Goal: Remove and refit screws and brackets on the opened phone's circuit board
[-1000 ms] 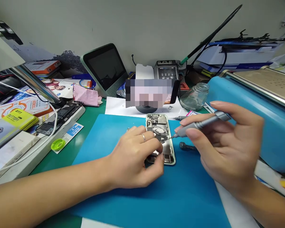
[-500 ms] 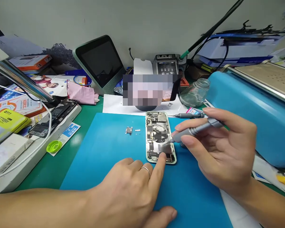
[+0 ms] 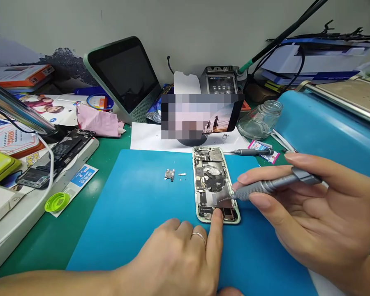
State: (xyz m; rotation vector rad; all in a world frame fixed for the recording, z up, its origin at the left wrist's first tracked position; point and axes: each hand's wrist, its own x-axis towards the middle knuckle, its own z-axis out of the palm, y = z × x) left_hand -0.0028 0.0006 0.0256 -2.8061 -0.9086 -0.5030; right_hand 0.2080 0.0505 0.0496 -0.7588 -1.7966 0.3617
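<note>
An opened phone (image 3: 214, 183) with bare circuit boards lies lengthwise on the blue mat (image 3: 135, 213). My left hand (image 3: 181, 259) rests flat on the mat, its index fingertip pressing the phone's near end; a ring is on one finger. My right hand (image 3: 314, 213) pinches a grey precision screwdriver (image 3: 271, 185), whose tip touches the phone's lower right part. Two small loose parts (image 3: 172, 174) lie on the mat left of the phone.
A second screwdriver (image 3: 249, 152) lies beyond the phone by a glass jar (image 3: 260, 119). A tilted dark screen (image 3: 125, 78) and a phone on a stand stand behind. A dismantled phone (image 3: 54, 158) and green cap (image 3: 57, 202) lie left; a blue machine (image 3: 329, 127) stands right.
My left hand drew back from over the phone to the mat's near side, leaving one fingertip on the phone's end and uncovering the loose parts. The screwdriver tip moved lower on the phone.
</note>
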